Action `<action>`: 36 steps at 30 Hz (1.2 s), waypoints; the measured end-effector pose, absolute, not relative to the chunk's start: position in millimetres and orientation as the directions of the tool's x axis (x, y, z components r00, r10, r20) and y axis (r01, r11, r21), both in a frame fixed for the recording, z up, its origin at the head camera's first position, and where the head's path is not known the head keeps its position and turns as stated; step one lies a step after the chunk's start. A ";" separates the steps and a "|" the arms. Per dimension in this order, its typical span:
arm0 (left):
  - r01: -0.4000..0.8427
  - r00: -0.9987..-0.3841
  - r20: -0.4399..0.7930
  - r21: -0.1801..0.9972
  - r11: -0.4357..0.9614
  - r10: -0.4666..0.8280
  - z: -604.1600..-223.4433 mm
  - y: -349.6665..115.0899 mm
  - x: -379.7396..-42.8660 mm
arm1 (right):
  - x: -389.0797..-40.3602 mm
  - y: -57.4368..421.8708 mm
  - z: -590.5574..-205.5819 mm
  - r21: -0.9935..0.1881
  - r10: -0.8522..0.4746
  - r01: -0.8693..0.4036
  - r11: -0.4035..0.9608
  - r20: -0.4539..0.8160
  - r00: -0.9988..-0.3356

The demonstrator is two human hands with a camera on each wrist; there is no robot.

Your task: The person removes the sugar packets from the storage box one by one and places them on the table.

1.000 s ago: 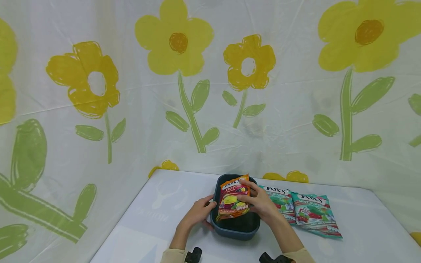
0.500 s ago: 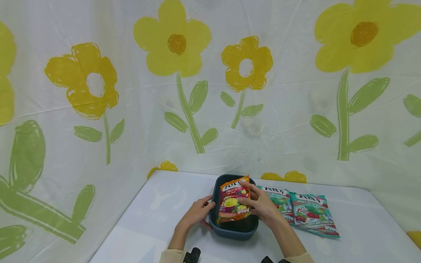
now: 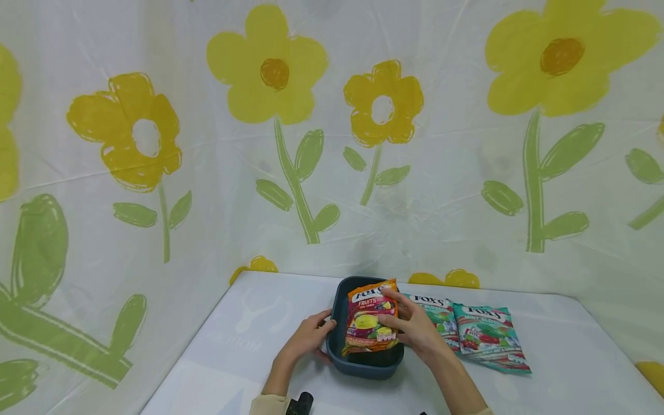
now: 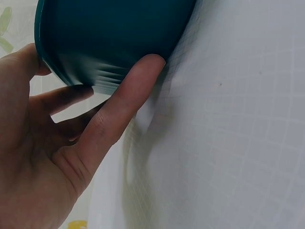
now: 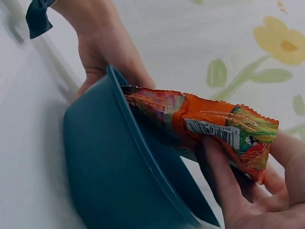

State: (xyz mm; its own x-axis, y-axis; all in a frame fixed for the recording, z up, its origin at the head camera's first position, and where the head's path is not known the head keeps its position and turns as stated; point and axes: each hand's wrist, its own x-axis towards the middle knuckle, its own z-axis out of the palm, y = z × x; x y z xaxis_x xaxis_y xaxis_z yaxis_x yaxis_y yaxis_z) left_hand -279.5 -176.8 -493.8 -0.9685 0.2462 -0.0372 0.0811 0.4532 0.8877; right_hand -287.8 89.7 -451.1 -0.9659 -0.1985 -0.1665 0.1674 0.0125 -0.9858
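An orange and red bag of Fox's fruit candy (image 3: 364, 329) stands tilted over the opening of a dark blue-green plastic container (image 3: 363, 370). My right hand (image 3: 417, 328) grips its right side between thumb and fingers. In the right wrist view, the bag's lower end (image 5: 152, 107) dips inside the container's rim and its barcode edge (image 5: 212, 131) faces the camera. My left hand (image 3: 309, 336) holds the container's left side; the left wrist view has its fingers (image 4: 128, 90) spread along the container wall (image 4: 109, 38).
Two green Fox's mint candy bags, one partly behind my right hand (image 3: 441, 317) and one farther right (image 3: 490, 340), lie on the white table (image 3: 223, 346). A flower-printed curtain (image 3: 441, 230) hangs behind the table and along its left side.
The candy bag has shifted slightly right and lower relative to the container, still in my right hand. My left hand stays on the container. The head view has turned slightly.
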 end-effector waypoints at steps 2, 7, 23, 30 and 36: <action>0.076 -0.969 -0.042 0.886 0.457 0.243 -493.8 -176.9 -279.0 | -287.0 91.2 -451.9 -0.985 -0.186 0.172 0.014 -0.171 -0.967; 0.078 -0.970 -0.042 0.878 0.473 0.239 -494.2 -177.5 -279.1 | -283.9 95.1 -452.7 -0.985 -0.175 0.170 -0.002 -0.167 -0.970; 0.092 -0.968 -0.030 0.880 0.465 0.249 -492.3 -177.9 -279.3 | -275.9 113.9 -453.8 -0.982 -0.201 0.180 -0.063 -0.164 -0.966; 0.123 -0.965 -0.002 0.879 0.460 0.262 -495.7 -178.0 -280.5 | -269.7 124.3 -455.2 -0.979 -0.233 0.183 -0.087 -0.158 -0.959; 0.137 -0.964 0.010 0.877 0.461 0.266 -495.3 -177.4 -279.6 | -266.2 131.7 -457.5 -0.979 -0.222 0.184 -0.092 -0.160 -0.962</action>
State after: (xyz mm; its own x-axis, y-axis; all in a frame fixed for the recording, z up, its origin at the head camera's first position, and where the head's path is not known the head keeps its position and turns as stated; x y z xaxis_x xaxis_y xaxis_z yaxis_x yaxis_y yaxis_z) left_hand -279.6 -177.4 -495.3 -0.9638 0.2663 0.0104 0.1370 0.4615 0.8765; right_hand -266.2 131.7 -457.5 -0.9620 -0.2216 -0.1598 0.1839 -0.0923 -0.9786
